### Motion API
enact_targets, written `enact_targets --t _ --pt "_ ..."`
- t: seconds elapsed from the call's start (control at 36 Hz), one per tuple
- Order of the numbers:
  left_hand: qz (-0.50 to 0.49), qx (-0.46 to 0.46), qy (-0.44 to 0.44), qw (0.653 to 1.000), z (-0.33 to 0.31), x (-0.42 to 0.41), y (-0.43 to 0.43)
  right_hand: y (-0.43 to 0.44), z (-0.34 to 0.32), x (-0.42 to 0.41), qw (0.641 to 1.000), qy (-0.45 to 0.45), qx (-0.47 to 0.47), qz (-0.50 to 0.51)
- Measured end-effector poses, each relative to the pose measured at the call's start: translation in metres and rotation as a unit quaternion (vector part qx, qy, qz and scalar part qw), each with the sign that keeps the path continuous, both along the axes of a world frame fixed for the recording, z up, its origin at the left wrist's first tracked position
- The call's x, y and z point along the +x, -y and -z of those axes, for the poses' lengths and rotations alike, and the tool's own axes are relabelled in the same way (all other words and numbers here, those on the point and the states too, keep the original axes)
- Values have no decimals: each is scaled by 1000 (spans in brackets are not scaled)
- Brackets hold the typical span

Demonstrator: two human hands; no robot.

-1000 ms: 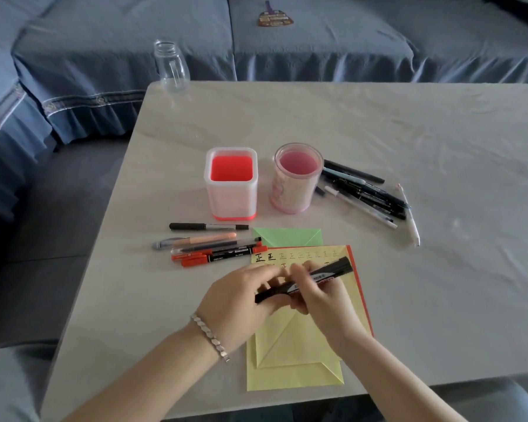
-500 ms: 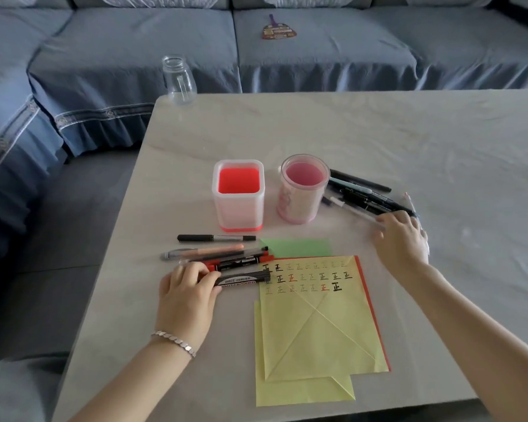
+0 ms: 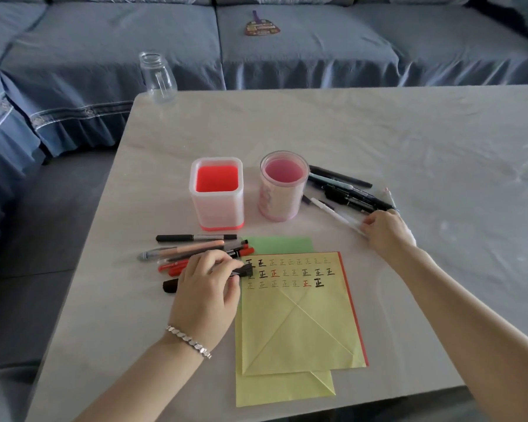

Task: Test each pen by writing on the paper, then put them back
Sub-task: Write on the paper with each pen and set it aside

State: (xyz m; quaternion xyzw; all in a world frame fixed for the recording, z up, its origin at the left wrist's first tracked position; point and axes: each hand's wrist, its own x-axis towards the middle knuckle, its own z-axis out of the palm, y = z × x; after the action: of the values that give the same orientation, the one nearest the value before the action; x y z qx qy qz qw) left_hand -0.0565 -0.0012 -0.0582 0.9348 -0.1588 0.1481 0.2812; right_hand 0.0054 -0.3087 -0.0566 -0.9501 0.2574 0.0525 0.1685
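Single view: head-worn wide-angle, looking forward and down over the desk (image 3: 378,132). Desk's near edge runs along the bottom of frame, and its far edge meets the blue sofa (image 3: 302,56) up top. Close range: both forearms enter from the bottom, with the left hand (image 3: 208,287) and right hand (image 3: 384,233) mid-frame. Desk's left corner is in shot; its right side is cropped.
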Motion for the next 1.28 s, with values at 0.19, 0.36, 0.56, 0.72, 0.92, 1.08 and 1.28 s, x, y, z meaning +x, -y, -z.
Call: enact_targets --t 0.19,0.36,0.56,0.72,0.92,1.08,1.28 --pt "55 -50 -27 997 -10 -1 16 -8 -4 -30 998 18 -54 -27" --pt "63 -183 -152 969 -32 -10 35 -52 -46 -86 960 190 184 -93" --pt "-88 -547 -522 649 -53 -13 62 -93 -53 -126 894 232 374 -83" --pt "-67 -631 -562 530 -58 -19 67 -106 -53 -139 773 284 567 -22" --pt "-22 -506 -573 644 -54 -31 77 -118 -51 -124 780 305 546 13" --pt "69 -157 -268 948 -22 -29 54 -85 -44 -114 763 319 557 75" --pt "170 89 -38 981 11 -39 69 -60 -23 -101 790 254 545 122"
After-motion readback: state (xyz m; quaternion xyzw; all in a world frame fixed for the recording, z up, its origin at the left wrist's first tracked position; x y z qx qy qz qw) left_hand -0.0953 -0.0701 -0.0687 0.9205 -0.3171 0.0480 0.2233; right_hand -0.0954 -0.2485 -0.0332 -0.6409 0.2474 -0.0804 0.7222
